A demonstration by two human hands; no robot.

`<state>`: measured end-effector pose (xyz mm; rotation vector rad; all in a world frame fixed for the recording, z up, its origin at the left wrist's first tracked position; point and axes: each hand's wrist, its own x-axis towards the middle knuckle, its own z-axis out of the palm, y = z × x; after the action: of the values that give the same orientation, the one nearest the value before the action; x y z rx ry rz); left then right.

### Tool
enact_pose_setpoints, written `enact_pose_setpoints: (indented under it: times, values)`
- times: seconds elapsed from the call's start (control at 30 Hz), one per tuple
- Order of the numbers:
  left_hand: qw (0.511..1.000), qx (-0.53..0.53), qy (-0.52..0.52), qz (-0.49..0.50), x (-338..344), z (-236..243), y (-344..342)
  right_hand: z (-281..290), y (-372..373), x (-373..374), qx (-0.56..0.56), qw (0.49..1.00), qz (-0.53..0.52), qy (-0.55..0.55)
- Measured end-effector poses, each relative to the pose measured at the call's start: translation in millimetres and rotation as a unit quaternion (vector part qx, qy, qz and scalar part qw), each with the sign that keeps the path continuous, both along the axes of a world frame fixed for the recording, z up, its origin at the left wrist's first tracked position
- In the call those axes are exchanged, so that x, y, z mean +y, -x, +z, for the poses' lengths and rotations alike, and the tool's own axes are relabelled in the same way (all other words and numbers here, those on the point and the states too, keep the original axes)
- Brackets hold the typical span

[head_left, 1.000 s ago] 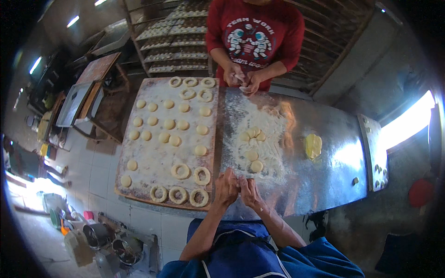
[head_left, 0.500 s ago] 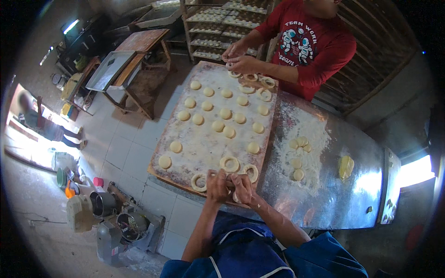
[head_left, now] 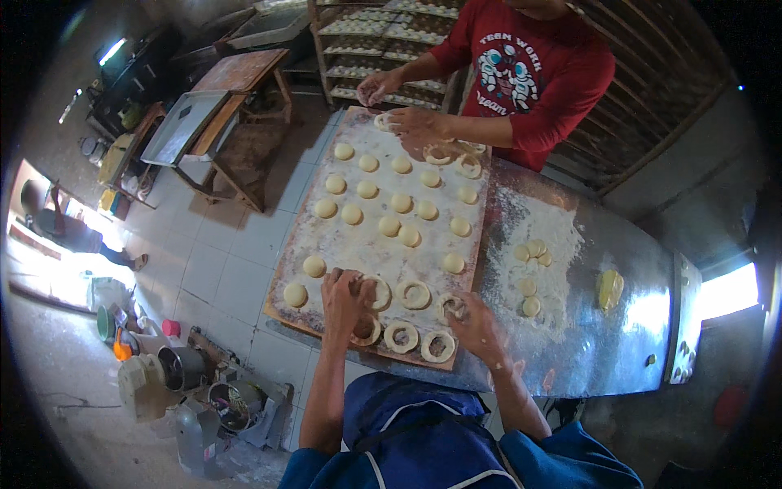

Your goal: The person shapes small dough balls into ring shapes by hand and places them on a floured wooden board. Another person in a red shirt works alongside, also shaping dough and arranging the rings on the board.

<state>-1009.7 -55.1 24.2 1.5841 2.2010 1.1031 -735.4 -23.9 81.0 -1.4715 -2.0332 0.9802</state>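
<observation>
Leftmost on my floured board [head_left: 330, 238], pale dough balls [head_left: 295, 295] sit well apart from one another. My left hand [head_left: 345, 303] comes down beside them, its fingers bent; I cannot tell whether they have hold of anything. Just right of those fingertips lies a dough ring [head_left: 386, 294], with more rings in the near rows. Across the board, a co-worker's hand [head_left: 417, 128] reaches over the far edge. My right hand [head_left: 481, 330] has its fingers loosely curled, partly open, over the right-end ring [head_left: 444, 303]; whether they grip it, I cannot tell. Further right, dough rounds [head_left: 528, 287] rest in flour on the metal bench [head_left: 570, 359], then a yellow lump [head_left: 609, 291].
</observation>
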Motion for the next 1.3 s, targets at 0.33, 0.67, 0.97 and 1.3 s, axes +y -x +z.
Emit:
enact_pose_setpoints:
  times: [0.33, 0.67, 0.97, 1.3]
  values:
    - [0.994, -0.043, 0.098, 0.029, -83, 31, -20, -84, -197, 16, -0.072, 0.959, -0.273, -0.034]
    - [0.977, -0.194, -0.076, 0.031, -53, 32, -134, -80, -214, 32, 0.019, 0.965, -0.236, 0.116]
    - [0.832, -0.523, 0.074, -0.171, -3, 21, -329, -8, -202, -23, 0.287, 0.928, -0.213, 0.103]
    - [0.818, -0.516, 0.106, -0.232, 6, 34, -367, 7, -244, -21, 0.259, 0.949, -0.172, 0.051]
